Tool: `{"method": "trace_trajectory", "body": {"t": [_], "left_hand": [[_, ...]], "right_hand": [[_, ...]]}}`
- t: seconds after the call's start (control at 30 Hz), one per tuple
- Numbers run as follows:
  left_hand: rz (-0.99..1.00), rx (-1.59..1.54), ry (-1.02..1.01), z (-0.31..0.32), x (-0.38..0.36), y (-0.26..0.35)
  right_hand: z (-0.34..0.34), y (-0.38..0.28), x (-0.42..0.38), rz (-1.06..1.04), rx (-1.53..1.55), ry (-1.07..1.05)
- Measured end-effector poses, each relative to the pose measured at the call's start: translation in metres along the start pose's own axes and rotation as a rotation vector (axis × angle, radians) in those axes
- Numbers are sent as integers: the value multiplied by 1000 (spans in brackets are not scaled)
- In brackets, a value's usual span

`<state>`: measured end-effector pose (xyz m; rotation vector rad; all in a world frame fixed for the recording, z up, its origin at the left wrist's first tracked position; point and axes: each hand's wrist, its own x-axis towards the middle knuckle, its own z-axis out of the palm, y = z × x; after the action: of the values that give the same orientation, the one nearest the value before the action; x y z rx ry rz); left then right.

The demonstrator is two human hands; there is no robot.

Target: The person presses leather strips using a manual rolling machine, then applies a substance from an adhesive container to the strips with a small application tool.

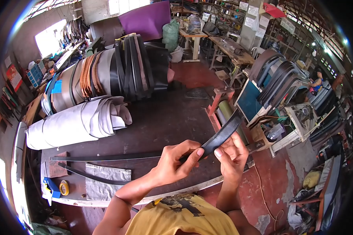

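Note:
A long black strap (224, 131) is held above the front edge of the dark table (164, 117). My left hand (179, 161) pinches it between thumb and fingers. Close by on the right, my right hand (232, 156) has its thumb and fingers on the same strap, whose curved end rises past that hand. To the left, a dark strip (106, 158) runs along the table to my left hand, and another strip (94, 176) crosses a grey cloth (102, 190). Whether these strips join the held strap is hidden behind my left hand.
A white roll (72, 124) and a large bundle with hanging straps (123, 66) lie at the table's left and back. Blue tape dispenser (52, 188) and yellow tape roll (64, 188) sit front left. Right of the table stand a red metal frame (213, 105) and strap-laden rack (249, 96).

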<state>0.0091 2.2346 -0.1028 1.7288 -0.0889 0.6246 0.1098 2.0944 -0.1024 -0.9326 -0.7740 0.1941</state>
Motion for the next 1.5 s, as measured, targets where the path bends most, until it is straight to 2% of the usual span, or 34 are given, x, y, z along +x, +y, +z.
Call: {"method": "trace_trajectory", "body": {"t": [0.1,0.2,0.4,0.6,0.8,1.23,1.33,1.5], "left_hand": [[14,86,-54,-1,0,2],[83,21,-32,2,2,2],[319,116,32,10,15,7],[396,173,36,10,17,15],[304,120,-35,2,6,18],[488,296,83,11,8,16],[470,297,61,11,10,19],[287,70,-10,5,16,21]], "right_hand": [[-9,2,-1,3,-50,40],[-8,-2,-1,-4,-42,35],[-13,3,-4,-23,-71,-13],[-19,0,-6,-44,-39,-37],[-25,7,-7,-73,99,-78],[-20,9,-5,-142,73,-121],[-19,5,-9,-134,-9,-87],[-11,-3,-12,-98,-104,42]]}}
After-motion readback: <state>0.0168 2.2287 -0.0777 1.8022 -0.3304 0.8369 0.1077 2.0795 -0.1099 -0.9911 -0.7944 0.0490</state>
